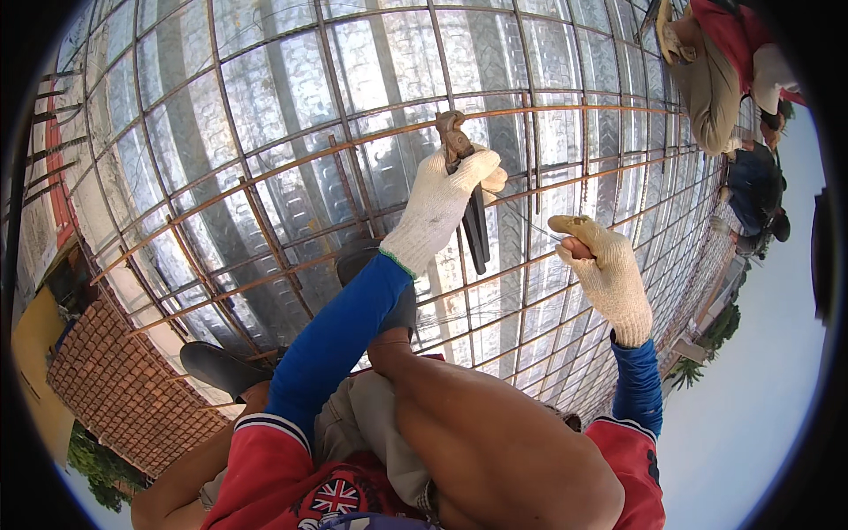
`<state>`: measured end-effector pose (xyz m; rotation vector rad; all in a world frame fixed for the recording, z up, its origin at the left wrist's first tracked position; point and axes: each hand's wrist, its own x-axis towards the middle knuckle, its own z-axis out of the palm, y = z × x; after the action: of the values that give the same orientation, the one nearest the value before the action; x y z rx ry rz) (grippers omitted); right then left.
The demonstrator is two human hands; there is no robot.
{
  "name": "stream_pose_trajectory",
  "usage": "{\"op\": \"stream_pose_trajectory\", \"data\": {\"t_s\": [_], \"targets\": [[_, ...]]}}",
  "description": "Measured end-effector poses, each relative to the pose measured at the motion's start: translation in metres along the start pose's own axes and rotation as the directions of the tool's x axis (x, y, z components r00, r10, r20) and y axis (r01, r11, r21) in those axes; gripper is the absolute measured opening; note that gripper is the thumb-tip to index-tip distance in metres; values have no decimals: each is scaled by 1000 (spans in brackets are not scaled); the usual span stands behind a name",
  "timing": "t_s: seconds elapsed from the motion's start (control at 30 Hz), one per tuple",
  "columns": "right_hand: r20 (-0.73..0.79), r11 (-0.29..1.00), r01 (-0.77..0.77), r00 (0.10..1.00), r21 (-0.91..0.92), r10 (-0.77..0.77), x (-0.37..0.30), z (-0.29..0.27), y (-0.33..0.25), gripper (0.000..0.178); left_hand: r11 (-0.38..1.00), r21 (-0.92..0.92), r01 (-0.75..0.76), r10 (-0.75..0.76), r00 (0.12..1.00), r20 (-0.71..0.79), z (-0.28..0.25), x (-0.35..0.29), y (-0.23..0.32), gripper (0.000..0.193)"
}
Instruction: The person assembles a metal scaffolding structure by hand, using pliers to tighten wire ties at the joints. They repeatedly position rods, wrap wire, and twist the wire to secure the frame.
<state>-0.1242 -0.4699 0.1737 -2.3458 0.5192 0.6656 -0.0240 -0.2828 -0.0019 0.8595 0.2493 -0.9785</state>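
My left hand, in a white knit glove, is closed around a pair of pincers. Their rusty jaws point up and away beside a rebar crossing, and the black handles hang below my fist. To the right, my gloved right hand is raised over the mesh with its fingers curled in a pinch; a bare fingertip pokes out of the stained glove. Thin wire shows beside these fingers, its end hidden in them. Under both hands lies a grid of rusty rebar.
Shiny corrugated metal decking lies beneath the bars. My dark shoes rest on the grid at left. Co-workers crouch at the upper right, one in a red top and khaki trousers, another in dark clothes. A tiled roof shows lower left.
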Motion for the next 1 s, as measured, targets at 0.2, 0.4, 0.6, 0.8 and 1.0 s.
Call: {"op": "stream_pose_trajectory", "data": {"t_s": [0.2,0.4,0.6,0.8,1.0], "targets": [[-33,976,-18,999,-219,11,29,-20,35,24,975,-148,168,-189,972,-140,-19,-17,13,40],[-385,844,-114,916,-524,-116,40,-63,94,21,987,158,-38,77,966,-246,-1,-25,-10,29],[-261,947,-161,961,-277,87,38,-59,67,27,995,98,-6,43,923,-383,15,-9,0,31],[-281,987,-52,960,-153,7,46,-55,57,20,837,496,232,-23,920,-391,11,-19,3,37],[-123,997,75,990,25,-71,65,-52,3,24,846,449,-287,474,791,-386,28,-39,49,63]]}}
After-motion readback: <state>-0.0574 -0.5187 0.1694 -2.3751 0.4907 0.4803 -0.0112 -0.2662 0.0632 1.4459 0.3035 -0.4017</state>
